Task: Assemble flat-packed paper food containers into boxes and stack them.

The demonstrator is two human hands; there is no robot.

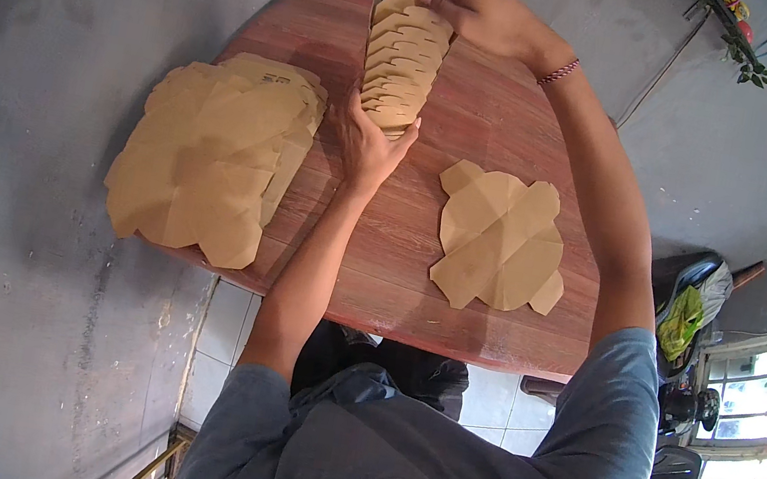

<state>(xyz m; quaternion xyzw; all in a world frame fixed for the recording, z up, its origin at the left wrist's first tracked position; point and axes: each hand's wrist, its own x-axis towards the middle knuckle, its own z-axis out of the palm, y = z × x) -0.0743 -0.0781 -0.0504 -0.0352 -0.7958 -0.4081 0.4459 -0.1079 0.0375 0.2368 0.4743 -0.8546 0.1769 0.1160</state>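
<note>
On a reddish wooden surface [403, 243], my left arm [303, 267] reaches forward; my right arm [607, 176] arches farther. One flat cardboard pile [206, 149] lies left, one nested stack [398, 64] far centre, one single sheet [499, 244] right. My left hand [374, 142], half-curled, cups the stack's near end; my right hand [477, 12], nearly closed, pinches its far end.
</note>
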